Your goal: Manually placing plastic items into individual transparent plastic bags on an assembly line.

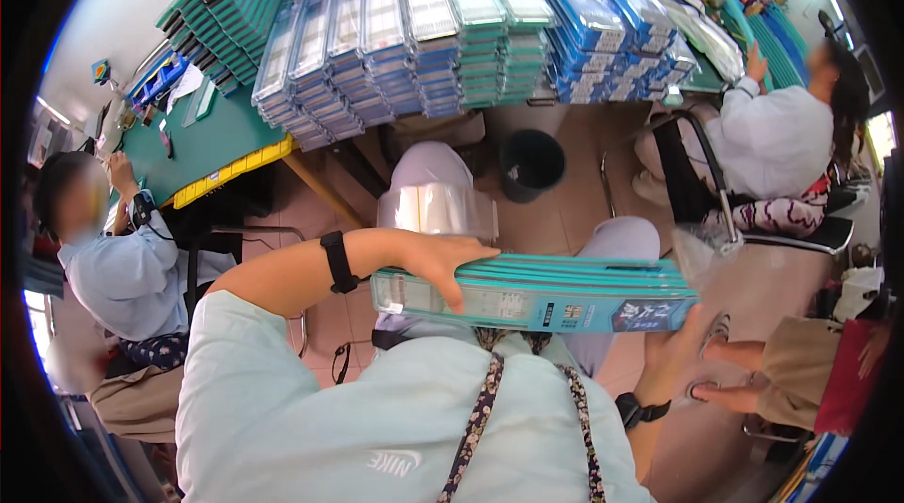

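A bundle of long flat teal boxes (471, 300) with clear windows lies level across my lap, several layers thick. My left hand (441, 263) is closed over its left part, the thumb on the near face and the fingers along the top. At the other end my right hand (673, 343) grips the lower right corner; most of its fingers are hidden behind the boxes. A sheet of clear plastic film (438, 211) rests over my left knee, just beyond the bundle. More crumpled clear plastic (706, 253) shows past the right end.
Tall stacks of long blue and teal boxes (405, 32) cover the table ahead. A dark bin (532, 166) stands on the floor beneath it. Seated people are at left (122, 258) and right (767, 136); another person's legs (744, 371) are at lower right.
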Motion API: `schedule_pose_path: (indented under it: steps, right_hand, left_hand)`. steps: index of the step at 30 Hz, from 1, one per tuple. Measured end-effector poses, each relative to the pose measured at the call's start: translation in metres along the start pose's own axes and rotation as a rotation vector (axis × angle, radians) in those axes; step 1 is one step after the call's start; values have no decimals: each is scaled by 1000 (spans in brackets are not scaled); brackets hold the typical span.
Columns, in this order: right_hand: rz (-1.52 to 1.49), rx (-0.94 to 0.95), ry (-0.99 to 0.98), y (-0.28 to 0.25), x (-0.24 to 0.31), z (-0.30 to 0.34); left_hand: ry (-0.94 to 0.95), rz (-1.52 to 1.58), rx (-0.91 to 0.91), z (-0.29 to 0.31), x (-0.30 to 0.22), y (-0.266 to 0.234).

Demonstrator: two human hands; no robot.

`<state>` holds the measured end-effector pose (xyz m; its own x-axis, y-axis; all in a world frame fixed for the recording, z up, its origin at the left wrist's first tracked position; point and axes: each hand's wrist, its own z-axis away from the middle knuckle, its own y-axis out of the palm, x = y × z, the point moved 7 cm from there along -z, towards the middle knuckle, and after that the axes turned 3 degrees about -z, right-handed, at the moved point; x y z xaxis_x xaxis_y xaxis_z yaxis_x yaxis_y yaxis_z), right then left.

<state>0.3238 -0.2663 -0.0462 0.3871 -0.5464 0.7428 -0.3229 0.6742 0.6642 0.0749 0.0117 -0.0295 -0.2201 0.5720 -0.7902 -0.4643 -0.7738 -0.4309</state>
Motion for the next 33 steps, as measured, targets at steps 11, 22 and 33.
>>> schedule_pose_path:
  steps: [11, 22, 33]
  right_hand:
    - [152, -173, 342, -17, -50, -21]
    - [691, -57, 352, -13, -44, -39]
    - [782, 609, 386, -3, -22, -82]
  left_hand:
    - [-235, 443, 367, -7, 31, -25]
    - [-457, 370, 333, 8, 43, -29]
    - [-446, 476, 268, 12, 40, -30]
